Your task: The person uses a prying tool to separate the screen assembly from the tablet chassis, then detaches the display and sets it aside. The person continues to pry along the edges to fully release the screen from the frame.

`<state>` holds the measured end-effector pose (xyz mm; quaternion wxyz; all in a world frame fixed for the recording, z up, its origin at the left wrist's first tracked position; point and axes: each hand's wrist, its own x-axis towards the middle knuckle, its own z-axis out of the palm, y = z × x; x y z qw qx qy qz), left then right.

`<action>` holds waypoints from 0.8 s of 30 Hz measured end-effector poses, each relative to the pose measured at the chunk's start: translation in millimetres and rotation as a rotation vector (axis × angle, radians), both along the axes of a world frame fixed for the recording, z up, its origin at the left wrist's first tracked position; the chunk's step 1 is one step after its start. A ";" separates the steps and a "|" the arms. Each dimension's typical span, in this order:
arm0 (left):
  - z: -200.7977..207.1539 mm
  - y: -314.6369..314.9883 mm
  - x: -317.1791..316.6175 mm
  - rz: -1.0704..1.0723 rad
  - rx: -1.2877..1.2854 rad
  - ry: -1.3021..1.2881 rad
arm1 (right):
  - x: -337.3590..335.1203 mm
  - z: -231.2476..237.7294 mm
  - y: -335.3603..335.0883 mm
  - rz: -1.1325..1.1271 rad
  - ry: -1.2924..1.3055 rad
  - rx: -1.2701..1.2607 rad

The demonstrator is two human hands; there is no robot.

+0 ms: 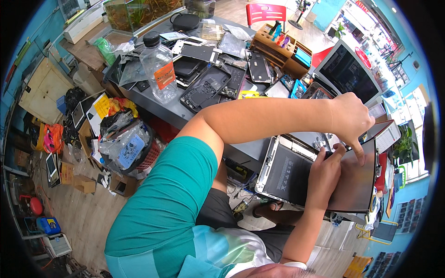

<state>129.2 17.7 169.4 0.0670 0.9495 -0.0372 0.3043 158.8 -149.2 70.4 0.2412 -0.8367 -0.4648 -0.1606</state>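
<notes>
1. Noted nearest: teal fabric sleeve [160, 185].
2. Found left hand [351, 118] curled, one digit on dark, glossy, rectangular panel [352, 192] beside open, white-framed tablet body [289, 173].
3. Saw right hand [326, 173] bent nearby; could not confirm grip.
4. Judged panel light, stiff, brittle; best held by edges.

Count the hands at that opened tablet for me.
2. The left hand reaches down onto the dark display panel; the right hand is at its edge, beside the tablet body. I see no others there.
</notes>
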 end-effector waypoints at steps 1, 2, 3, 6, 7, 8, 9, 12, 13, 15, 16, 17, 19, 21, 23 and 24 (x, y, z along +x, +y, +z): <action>0.1 0.1 0.3 0.005 0.002 0.007 | 0.8 0.5 -0.4 -0.024 0.028 -0.022; 1.8 -0.2 -1.4 0.010 0.003 0.014 | 2.0 -1.0 -0.5 0.029 -0.041 0.018; 2.7 -0.8 -1.9 0.013 0.004 0.021 | 3.7 -4.2 -0.6 0.080 -0.111 0.057; 0.1 -1.9 1.6 0.000 0.007 -0.003 | -0.4 -2.3 -2.2 0.057 -0.107 0.060; -0.4 -2.8 3.7 -0.007 0.007 -0.006 | -1.9 -0.5 -3.4 0.017 -0.070 0.043; 0.1 -1.4 0.9 0.003 0.008 -0.009 | -3.0 0.9 -2.0 0.017 -0.054 0.027; 0.8 -0.3 -1.9 0.013 0.009 -0.012 | -3.7 2.2 -0.6 0.017 -0.038 0.010; 3.0 1.9 -7.2 0.032 0.003 0.005 | -1.3 -1.6 1.9 0.089 -0.125 0.058; 2.5 2.5 -7.7 0.035 0.002 0.000 | -0.3 -3.2 2.8 0.129 -0.176 0.090; -1.2 -1.3 2.5 -0.003 -0.003 -0.009 | 4.2 -3.4 -3.6 0.002 -0.091 0.019; -2.1 -3.1 7.1 -0.020 -0.002 -0.011 | 6.1 -3.7 -6.7 -0.061 -0.048 -0.016; -0.9 -1.2 2.4 -0.003 0.002 -0.011 | 4.5 -3.4 -4.7 -0.017 -0.065 0.001; 2.0 2.2 -7.5 0.034 0.006 0.000 | 1.2 -3.0 -0.7 0.070 -0.097 0.034; 1.3 -1.7 -0.3 0.006 -0.004 0.018 | 2.0 -4.4 -5.7 0.015 -0.045 0.023; -0.6 -1.7 2.3 -0.004 0.000 -0.003 | 1.7 -3.7 -5.9 -0.031 -0.011 -0.002; -0.6 0.0 -0.5 0.006 0.004 -0.012 | 0.9 -2.5 -3.6 -0.050 -0.003 -0.023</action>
